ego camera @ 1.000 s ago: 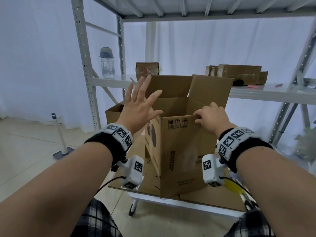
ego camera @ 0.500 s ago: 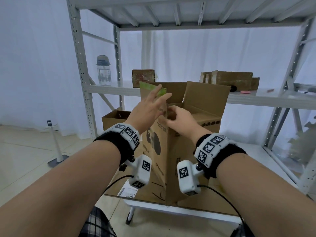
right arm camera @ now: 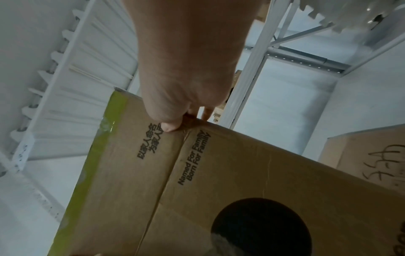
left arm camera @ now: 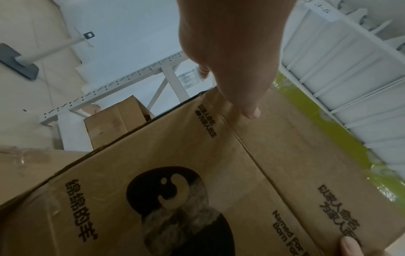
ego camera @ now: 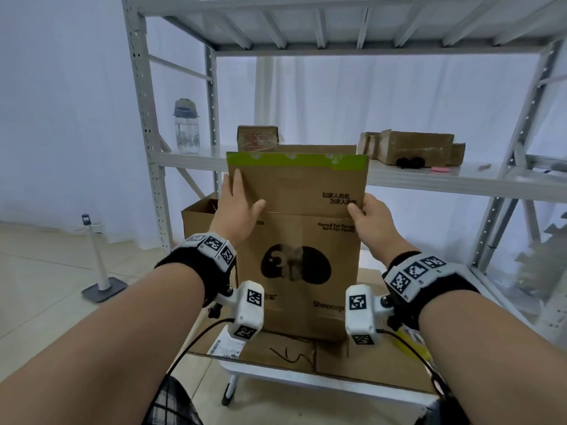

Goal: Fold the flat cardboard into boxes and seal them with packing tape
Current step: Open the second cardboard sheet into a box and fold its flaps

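Brown corrugated cardboard is what both hands are on here. The left hand (ego camera: 237,207) sits at the left edge of the box's front top flap (ego camera: 296,185), thumb lying across the flap's face near the fold line and the other fingers running up along or behind the edge; the left wrist view shows the thumb tip (left arm camera: 252,113) touching the cardboard right by the crease, so it's gripping that edge, though how far the back fingers wrap I can't tell. The right hand (ego camera: 369,214) pinches the right edge at the crease, thumb on the front just over the printed Chinese text, fingers curled behind; same thing in the right wrist view (right arm camera: 173,128).

The cardboard box (ego camera: 299,271) stands upright on a low white cart (ego camera: 306,374) that's covered with flattened cardboard sheets (ego camera: 368,360), one with a shipping label (ego camera: 227,348) stuck on it. The flap points straight up, with a strip of green tape (ego camera: 294,161) along its top edge. The box front has a black sheep logo and "Named For Family Born For Family" printed on it.

Behind it there's a grey metal shelving rack (ego camera: 147,124) with a water bottle (ego camera: 186,125), a small taped box (ego camera: 257,137) and some more brown boxes (ego camera: 414,145) on the shelf. Another open box (ego camera: 196,214) sits lower left, and a white stand on a grey base (ego camera: 101,271) is off on the tiled floor.
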`<state>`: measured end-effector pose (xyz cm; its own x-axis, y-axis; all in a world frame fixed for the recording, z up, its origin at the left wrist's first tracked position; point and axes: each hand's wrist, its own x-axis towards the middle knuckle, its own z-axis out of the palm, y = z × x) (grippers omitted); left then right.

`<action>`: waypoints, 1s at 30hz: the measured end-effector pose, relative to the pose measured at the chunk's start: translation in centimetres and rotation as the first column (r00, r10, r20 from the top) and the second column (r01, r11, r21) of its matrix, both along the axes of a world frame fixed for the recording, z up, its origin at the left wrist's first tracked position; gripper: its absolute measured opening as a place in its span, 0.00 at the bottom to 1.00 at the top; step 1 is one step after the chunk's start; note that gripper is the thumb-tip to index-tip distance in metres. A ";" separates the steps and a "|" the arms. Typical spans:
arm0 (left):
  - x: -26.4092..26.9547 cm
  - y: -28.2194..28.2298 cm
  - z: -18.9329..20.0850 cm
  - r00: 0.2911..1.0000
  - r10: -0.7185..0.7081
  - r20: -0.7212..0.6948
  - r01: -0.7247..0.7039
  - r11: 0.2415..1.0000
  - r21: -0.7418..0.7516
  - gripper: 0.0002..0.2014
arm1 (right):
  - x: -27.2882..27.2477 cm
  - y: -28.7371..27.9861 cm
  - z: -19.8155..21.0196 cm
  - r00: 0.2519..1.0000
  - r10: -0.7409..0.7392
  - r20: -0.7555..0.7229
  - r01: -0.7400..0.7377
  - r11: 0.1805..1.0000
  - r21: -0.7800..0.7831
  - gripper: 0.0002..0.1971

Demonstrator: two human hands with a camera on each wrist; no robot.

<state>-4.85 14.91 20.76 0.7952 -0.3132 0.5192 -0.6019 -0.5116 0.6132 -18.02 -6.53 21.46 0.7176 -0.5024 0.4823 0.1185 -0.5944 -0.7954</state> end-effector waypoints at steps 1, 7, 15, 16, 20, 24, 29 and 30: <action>0.0 -0.2 -0.1 1.000 -0.007 0.002 0.007 1.000 -0.022 0.40 | 0.0 -0.1 -0.1 1.000 -0.009 0.002 0.009 1.000 0.010 0.10; 0.9 0.2 0.0 0.992 -0.113 -0.054 0.101 0.977 -0.187 0.34 | 0.0 -0.7 -0.3 0.998 -0.060 0.035 0.058 0.997 0.053 0.04; 0.6 1.0 -0.8 0.978 -0.136 -0.156 0.099 0.970 -0.223 0.28 | 0.3 -1.2 -1.1 0.983 -0.171 0.064 0.168 0.985 0.039 0.08; 0.6 1.0 -1.0 0.977 -0.150 -0.150 0.112 0.966 -0.233 0.27 | 0.4 -1.1 -1.2 0.981 -0.182 0.071 0.180 0.983 0.038 0.08; 0.2 0.8 -1.1 0.971 -0.187 -0.147 0.143 0.952 -0.270 0.26 | 0.5 -1.5 -1.3 0.966 -0.256 0.044 0.257 0.966 -0.010 0.07; 0.1 0.8 -1.1 0.970 -0.196 -0.142 0.152 0.949 -0.275 0.24 | 0.6 -1.4 -1.2 0.943 -0.332 0.001 0.332 0.942 -0.048 0.10; 0.3 0.3 -0.8 0.969 -0.207 -0.134 0.156 0.935 -0.317 0.22 | 1.1 -0.9 -0.8 0.908 -0.418 -0.020 0.418 0.908 -0.009 0.22; 0.2 0.0 -0.7 0.969 -0.214 -0.126 0.166 0.935 -0.313 0.21 | 1.2 -0.8 -0.7 0.916 -0.401 -0.017 0.402 0.915 0.035 0.29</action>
<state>-4.69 14.86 20.07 0.8143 -0.3162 0.4867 -0.5546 -0.1764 0.8132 -16.79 -7.30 20.72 0.4559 -0.7666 0.4522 -0.1309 -0.5603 -0.8179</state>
